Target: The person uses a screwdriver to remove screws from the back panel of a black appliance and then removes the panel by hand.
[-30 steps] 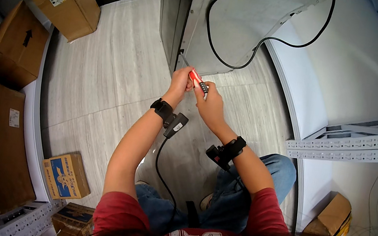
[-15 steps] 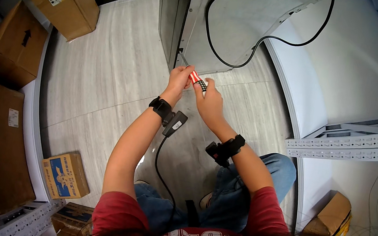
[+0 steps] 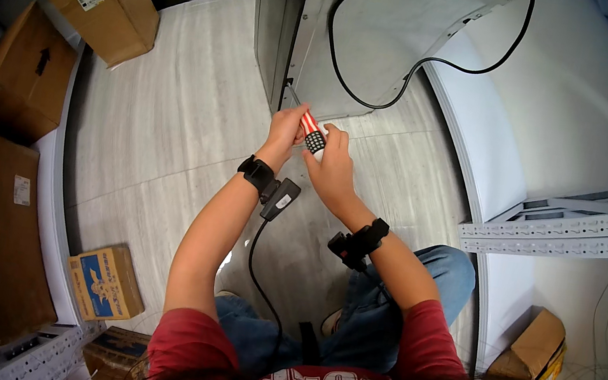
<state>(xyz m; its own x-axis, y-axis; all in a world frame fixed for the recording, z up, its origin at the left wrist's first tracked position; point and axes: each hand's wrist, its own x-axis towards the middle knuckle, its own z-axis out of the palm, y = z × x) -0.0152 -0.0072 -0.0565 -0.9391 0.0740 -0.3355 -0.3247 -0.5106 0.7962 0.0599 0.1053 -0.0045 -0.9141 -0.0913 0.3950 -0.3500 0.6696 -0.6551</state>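
A screwdriver [image 3: 314, 141] with a red-and-white striped, black-dotted handle points up and left. Its thin metal shaft reaches the lower corner edge of a grey metal cabinet [image 3: 356, 48], by a dark slot; whether the tip sits in a screw cannot be made out. My left hand [image 3: 286, 131] is closed round the front of the handle, near the shaft. At the rear end, my right hand [image 3: 333, 164] grips the handle between thumb and fingers, its dotted part showing between them. Each wrist wears a black strap with a small device.
A black cable [image 3: 416, 69] loops down the cabinet's panel. Cardboard boxes [image 3: 116, 1] line the left side, with a smaller blue-printed box [image 3: 105, 282] nearer me. On the right are a white perforated shelf beam [image 3: 557, 232] and an opened carton [image 3: 532, 346]. Another cable [image 3: 254, 257] hangs from my left wrist device.
My right hand has shifted slightly left and down along the handle. The handle has turned, showing more of its dotted part. My left hand has barely moved.
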